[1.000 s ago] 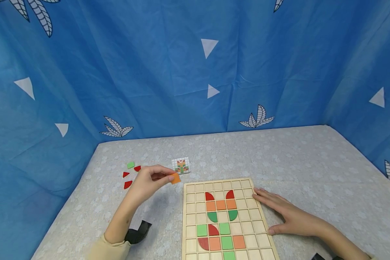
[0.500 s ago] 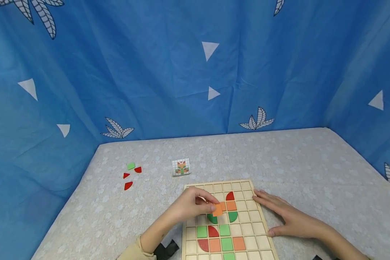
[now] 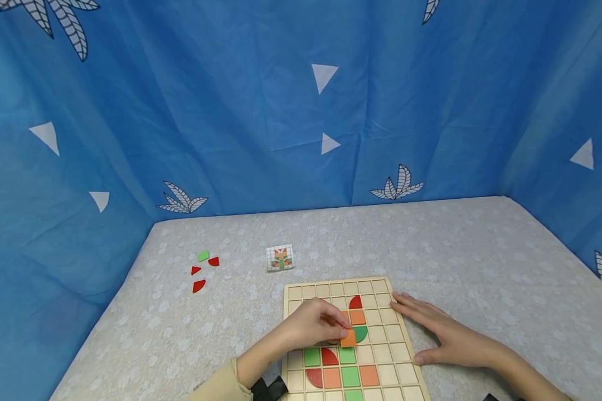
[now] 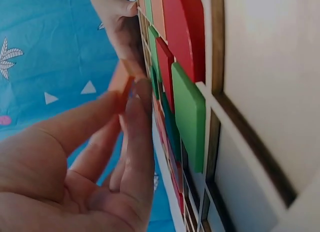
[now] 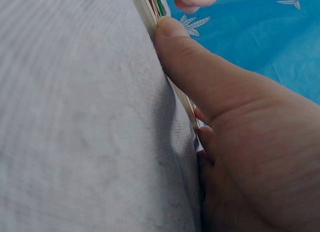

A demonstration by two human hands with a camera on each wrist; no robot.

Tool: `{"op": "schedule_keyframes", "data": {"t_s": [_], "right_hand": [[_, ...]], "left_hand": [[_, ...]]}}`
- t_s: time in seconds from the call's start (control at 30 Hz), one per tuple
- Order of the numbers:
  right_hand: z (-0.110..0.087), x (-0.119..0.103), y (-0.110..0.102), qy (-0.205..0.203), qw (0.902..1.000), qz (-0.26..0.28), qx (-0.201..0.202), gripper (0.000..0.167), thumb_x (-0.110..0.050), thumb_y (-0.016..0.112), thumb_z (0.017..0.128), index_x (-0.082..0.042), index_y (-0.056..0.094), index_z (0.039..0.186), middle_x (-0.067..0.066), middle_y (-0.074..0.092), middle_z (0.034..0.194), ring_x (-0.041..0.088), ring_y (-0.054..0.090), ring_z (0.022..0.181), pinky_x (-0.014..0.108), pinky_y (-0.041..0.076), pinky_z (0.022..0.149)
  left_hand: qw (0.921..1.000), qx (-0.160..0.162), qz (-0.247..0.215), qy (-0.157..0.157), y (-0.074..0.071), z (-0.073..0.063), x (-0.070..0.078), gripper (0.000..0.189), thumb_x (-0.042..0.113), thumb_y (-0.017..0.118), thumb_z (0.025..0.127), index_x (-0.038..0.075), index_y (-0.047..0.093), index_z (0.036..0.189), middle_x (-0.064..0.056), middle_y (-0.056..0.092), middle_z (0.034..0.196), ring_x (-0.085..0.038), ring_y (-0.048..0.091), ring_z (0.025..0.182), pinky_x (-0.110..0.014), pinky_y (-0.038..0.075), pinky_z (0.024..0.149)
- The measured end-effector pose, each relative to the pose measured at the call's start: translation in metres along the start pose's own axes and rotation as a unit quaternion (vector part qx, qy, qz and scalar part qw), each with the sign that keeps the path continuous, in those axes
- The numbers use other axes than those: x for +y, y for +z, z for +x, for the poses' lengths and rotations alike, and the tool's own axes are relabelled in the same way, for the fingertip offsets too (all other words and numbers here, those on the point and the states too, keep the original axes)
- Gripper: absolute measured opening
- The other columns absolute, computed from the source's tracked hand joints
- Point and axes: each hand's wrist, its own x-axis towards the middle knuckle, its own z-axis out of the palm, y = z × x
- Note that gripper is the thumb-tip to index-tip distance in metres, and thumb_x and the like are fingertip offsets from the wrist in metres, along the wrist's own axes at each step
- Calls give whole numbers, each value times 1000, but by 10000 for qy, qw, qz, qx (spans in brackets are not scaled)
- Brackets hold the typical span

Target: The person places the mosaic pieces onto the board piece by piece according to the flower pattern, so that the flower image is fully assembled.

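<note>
My left hand pinches an orange square tile between thumb and fingertips, over the middle of the wooden grid board. In the left wrist view the orange tile stands tilted, apart from the board's surface. Red quarter-round pieces, light green squares, orange squares and a dark green quarter-round lie in the cells. Some upper-left cells are hidden behind the left hand. My right hand, fingers extended, rests along the board's right edge, its thumb touching the side.
A small pattern card lies behind the board. Off to the left on the pale patterned cloth are a light green square, a red triangle and two red curved pieces. A blue curtain hangs behind the table.
My left hand has carried the orange tile from beside the card rightward over the board, then slightly lower and further right. The right hand stays at the board's edge.
</note>
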Motion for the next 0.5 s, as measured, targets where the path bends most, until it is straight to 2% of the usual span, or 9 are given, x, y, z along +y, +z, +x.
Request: {"op": "schedule_keyframes", "data": {"t_s": [0.23,0.5], "right_hand": [[1,1,0,-108,9999,-51,16,87,-35,75,76,-10,31,147,14,21,151,17,16,137,11,9,96],[1,0,-1,-59,10000,3,-18,87,-35,75,77,-10,30,147,14,21,151,17,16,137,12,9,96]], "left_hand": [[9999,143,-20,-81,4,1,-3,4,0,70,82,4,71,81,1,65,71,-14,64,58,-24,52,55],[9960,254,812,260,3,3,-5,8,2,71,81,9,72,79,10,62,73,-2,57,60,-19,47,60]]}}
